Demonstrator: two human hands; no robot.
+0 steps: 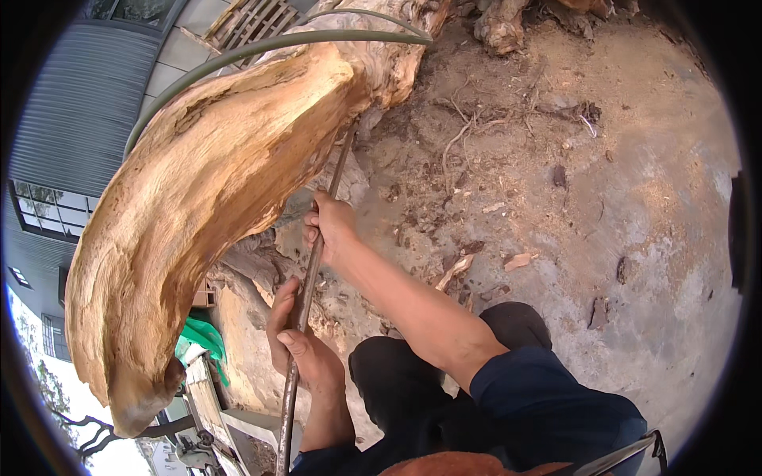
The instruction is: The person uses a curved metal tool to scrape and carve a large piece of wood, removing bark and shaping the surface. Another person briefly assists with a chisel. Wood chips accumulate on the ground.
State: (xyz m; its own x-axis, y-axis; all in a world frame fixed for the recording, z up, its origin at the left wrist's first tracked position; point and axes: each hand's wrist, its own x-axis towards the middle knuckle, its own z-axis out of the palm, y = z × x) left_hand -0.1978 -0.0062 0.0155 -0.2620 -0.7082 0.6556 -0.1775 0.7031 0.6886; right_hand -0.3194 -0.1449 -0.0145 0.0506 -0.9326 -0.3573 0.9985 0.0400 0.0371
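1. Metal bar [305,293]: a long, thin, rusty rod running from the lower edge of the view up to the underside of the wood slab, where its upper end is hidden.
2. Left hand [298,337]: closed around the lower part of the bar, thumb lying across it.
3. Right hand [329,226]: closed around the bar higher up, just below the slab; its forearm crosses the view from a dark blue sleeve [548,397].
4. Wood slab [198,198]: a large, pale, rough-split piece of trunk curving from the top centre to the lower left, still joined to a grey stump [397,55] at its upper end.
5. Grey-green hose [262,51]: arching over the slab's top edge.
6. Ground [603,198]: bare dirt strewn with wood chips [517,260] and thin roots.
7. Green cloth [202,337]: lying beneath the slab's lower end.
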